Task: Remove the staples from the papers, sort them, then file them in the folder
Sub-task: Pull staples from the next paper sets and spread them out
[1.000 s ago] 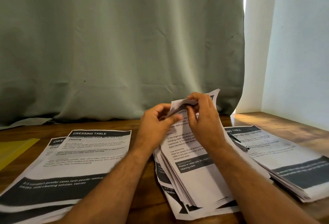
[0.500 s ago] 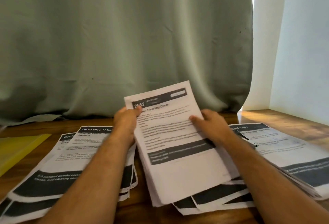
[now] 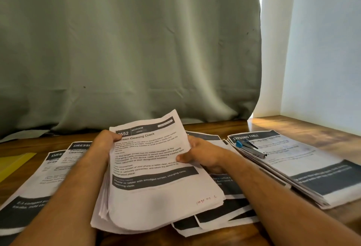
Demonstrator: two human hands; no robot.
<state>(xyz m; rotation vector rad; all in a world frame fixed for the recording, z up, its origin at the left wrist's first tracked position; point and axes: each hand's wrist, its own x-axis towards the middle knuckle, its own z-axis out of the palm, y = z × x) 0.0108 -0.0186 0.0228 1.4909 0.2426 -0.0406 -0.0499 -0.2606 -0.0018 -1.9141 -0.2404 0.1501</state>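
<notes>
Wooden table (image 3: pixel 293 126) before a green curtain (image 3: pixel 127 50). Left hand (image 3: pixel 106 141) and right hand (image 3: pixel 203 154) grip a "Screen Cleaning Check" sheaf (image 3: pixel 156 177) by its edges. "Dressing Table" stacks left (image 3: pixel 58 167) and right (image 3: pixel 312 171); stapler (image 3: pixel 251 148) on the right stack. Yellow folder (image 3: pixel 13 162) far left.

Held stack: thick white printed paper sheaf (image 3: pixel 156 169), headed "Screen Cleaning Check", lifted and tilted at centre.
Left pile: white printed sheets (image 3: pixel 48 179), fanned flat.
Right pile: white "DRESSING TABLE" sheets (image 3: pixel 304 165), flat.
Folder: yellow plastic corner (image 3: pixel 11 162), far left.
</notes>
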